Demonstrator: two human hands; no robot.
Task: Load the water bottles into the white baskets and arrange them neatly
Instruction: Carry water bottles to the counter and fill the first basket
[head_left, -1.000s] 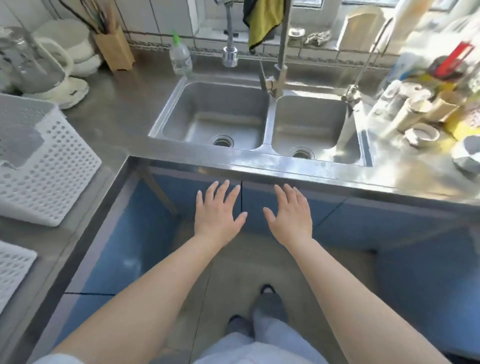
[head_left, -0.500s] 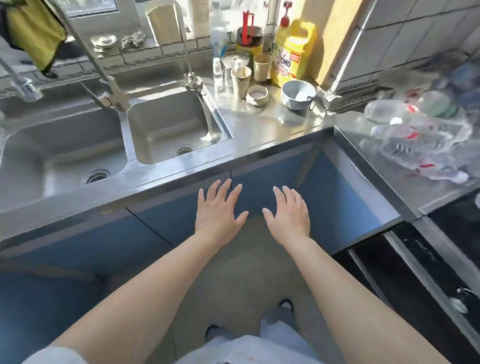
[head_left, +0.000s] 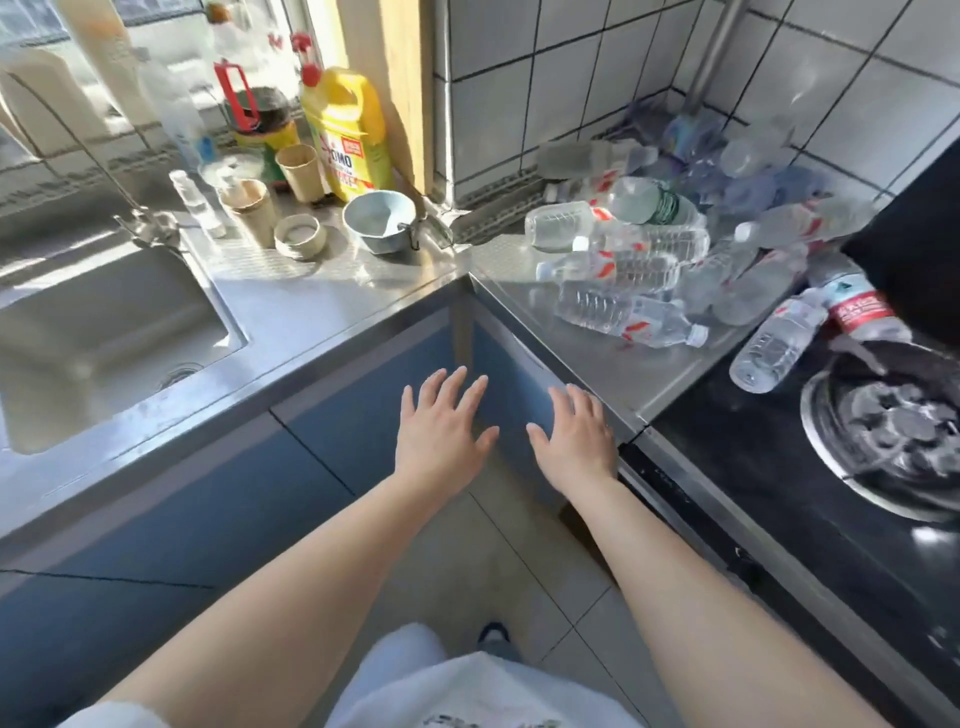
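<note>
- The shiny steel counter (head_left: 597, 358) bends round a corner. The person stands inside that corner.
- The steel sink (head_left: 104, 332) is on the left side. The black stove top (head_left: 769, 467) with its round burner is on the right side.
- The pile of clear plastic water bottles (head_left: 670, 244) lies in the far right corner of the counter, against the white tiled wall. The bottles lie on their sides, all mixed up and pointing different ways. Most have white caps and red and white labels.
- No white basket shows in this view.
- The yellow soap jug (head_left: 348, 135) stands by the window, beside cups and a small grey bowl (head_left: 379, 218).
- The nearest water bottle (head_left: 628, 314) lies at the front of the pile. Its long side runs left to right, with the cap pointing right.
- One more clear bottle (head_left: 774, 345) lies half on the stove top, apart from the pile.
- The left hand (head_left: 441, 431) is spread flat and wide in the air in front of the blue cupboard. It holds nothing.
- The right hand (head_left: 576, 441) is also flat and wide, and it holds nothing. It is just beside the counter edge.
- The bottles lie ahead and to the right of both hands. The right hand is nearer, so I think it can reach the nearest bottle first.
</note>
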